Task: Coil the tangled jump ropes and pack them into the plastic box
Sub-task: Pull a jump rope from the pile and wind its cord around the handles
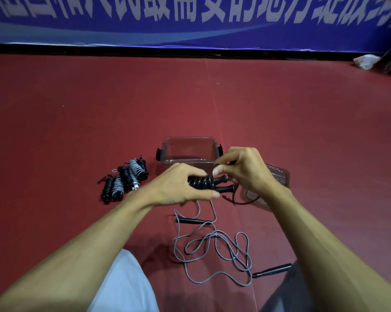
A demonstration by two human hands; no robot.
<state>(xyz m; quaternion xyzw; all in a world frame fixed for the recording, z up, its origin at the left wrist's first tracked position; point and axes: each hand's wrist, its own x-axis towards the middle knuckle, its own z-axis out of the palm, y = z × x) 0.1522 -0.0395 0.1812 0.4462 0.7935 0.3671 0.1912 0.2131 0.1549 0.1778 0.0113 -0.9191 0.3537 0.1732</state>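
- While your left grip curls round the half-wound black rope and your right grip pinches its loose end, the bundle hangs above the floor, just in front of the plastic box.
- If that pinch slips before the tail is tucked, the wraps will likely spring open.
- A dangling end could snag the grey rope, which lies tangled on the floor nearer you.
- The box looks empty; finished coils lie beside it, toward the floor's left edge.
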